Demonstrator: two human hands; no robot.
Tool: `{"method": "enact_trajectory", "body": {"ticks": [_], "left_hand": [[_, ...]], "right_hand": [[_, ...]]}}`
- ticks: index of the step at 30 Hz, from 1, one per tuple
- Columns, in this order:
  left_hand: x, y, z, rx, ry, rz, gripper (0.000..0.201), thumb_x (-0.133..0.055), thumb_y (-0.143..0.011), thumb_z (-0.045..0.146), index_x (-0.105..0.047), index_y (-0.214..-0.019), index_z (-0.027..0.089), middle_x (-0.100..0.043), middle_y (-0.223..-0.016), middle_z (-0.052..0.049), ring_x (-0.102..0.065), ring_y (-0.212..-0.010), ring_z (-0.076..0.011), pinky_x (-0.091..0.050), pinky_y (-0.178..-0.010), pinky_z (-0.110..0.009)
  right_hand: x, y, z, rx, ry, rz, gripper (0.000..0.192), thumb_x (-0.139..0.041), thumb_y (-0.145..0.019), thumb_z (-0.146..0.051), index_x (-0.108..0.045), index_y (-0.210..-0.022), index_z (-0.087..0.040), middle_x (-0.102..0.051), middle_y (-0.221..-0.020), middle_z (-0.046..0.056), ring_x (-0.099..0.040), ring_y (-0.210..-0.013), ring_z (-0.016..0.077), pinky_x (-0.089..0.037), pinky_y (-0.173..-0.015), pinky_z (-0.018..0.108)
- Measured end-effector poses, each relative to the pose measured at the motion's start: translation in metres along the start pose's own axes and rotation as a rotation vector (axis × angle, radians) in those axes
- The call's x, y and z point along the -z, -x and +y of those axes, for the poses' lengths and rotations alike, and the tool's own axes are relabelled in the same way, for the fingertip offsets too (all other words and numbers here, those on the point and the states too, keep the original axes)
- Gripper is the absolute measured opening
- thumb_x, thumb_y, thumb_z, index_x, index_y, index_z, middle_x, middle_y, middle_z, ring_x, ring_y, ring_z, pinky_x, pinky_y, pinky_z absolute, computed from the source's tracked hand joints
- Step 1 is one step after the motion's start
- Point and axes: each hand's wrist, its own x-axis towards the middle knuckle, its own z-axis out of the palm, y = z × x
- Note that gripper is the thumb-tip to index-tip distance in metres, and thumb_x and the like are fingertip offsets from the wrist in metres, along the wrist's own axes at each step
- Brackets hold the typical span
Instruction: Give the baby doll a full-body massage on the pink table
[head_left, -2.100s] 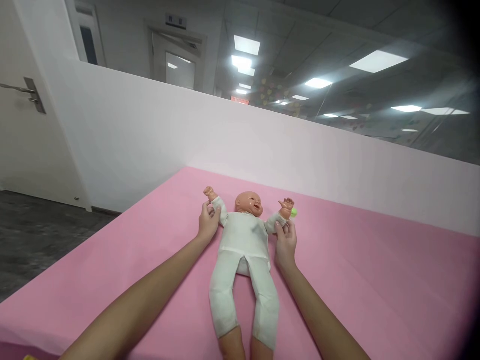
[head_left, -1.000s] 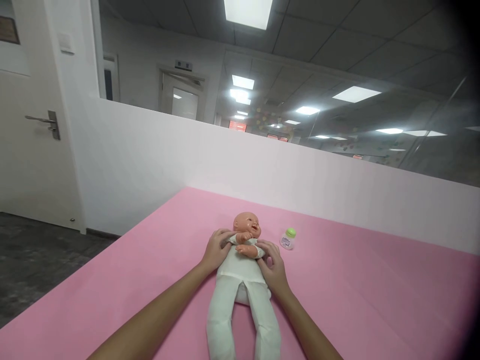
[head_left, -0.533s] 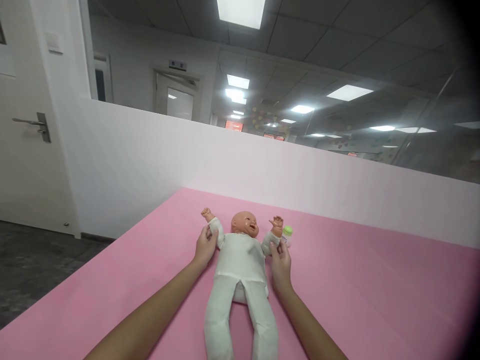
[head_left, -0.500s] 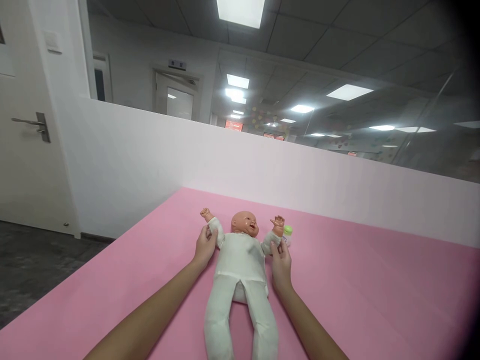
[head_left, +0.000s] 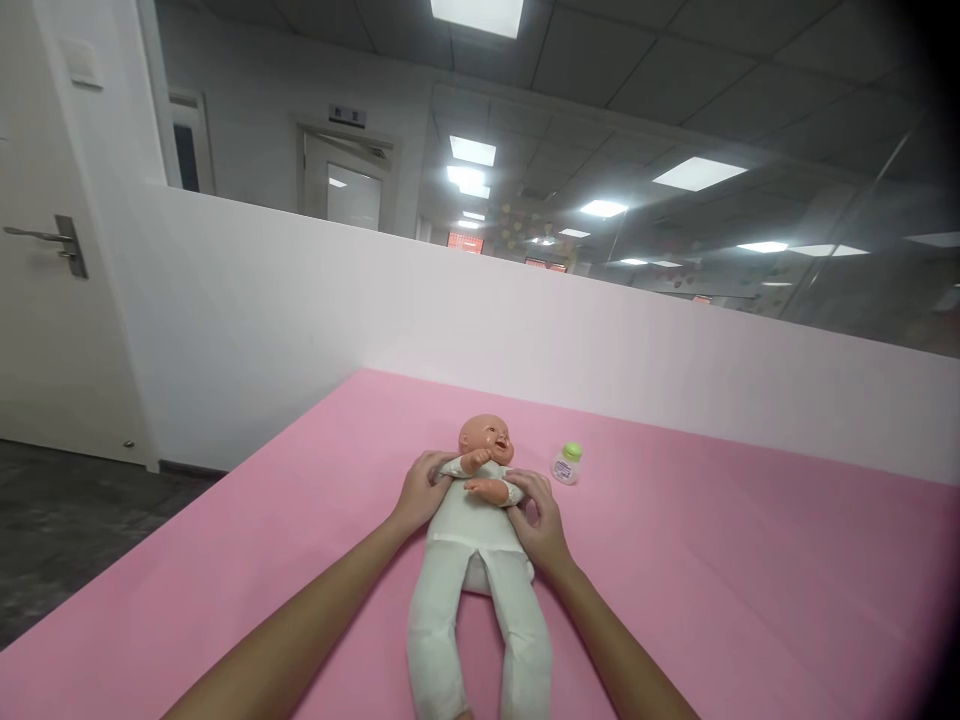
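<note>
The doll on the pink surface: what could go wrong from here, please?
The bottle stands close beside the right hand; if this hand swings outward, it might knock it over. The doll's forearms lie close together over its chest, so if the left hand and right hand push further inward, they may bump.

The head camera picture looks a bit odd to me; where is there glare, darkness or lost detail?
In the head view, the ceiling lights glare white; the head view's right edge fades to black; the doll looks fairly clear in the head view, its head shiny; the bottle has label print too small to read in the head view.
</note>
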Motion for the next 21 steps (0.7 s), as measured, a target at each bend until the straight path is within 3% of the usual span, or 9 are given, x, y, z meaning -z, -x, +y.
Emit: {"method": "enact_trajectory", "body": {"ticks": [12, 21], "left_hand": [[-0.0009, 0.0000, -0.0006, 0.083, 0.047, 0.009, 0.038, -0.058, -0.085, 0.022, -0.072, -0.121, 0.028, -0.069, -0.121, -0.005, -0.062, -0.111, -0.0241, -0.050, -0.095, -0.038], [-0.0014, -0.0008, -0.0016, 0.058, 0.064, 0.014, 0.040, -0.058, -0.083, 0.018, -0.071, -0.121, 0.027, -0.069, -0.121, -0.005, -0.061, -0.115, -0.0238, -0.049, -0.098, -0.038]], "right_hand": [[-0.0019, 0.0005, -0.0005, -0.048, 0.012, 0.020, 0.043, -0.056, -0.077, -0.011, -0.068, -0.115, -0.027, -0.067, -0.118, 0.008, -0.057, -0.114, 0.0289, -0.052, -0.086, 0.042], [-0.0011, -0.0005, -0.0065, -0.074, 0.012, 0.014, 0.039, -0.058, -0.078, -0.013, -0.069, -0.112, -0.027, -0.067, -0.116, 0.008, -0.058, -0.112, 0.0286, -0.052, -0.082, 0.040]]}}
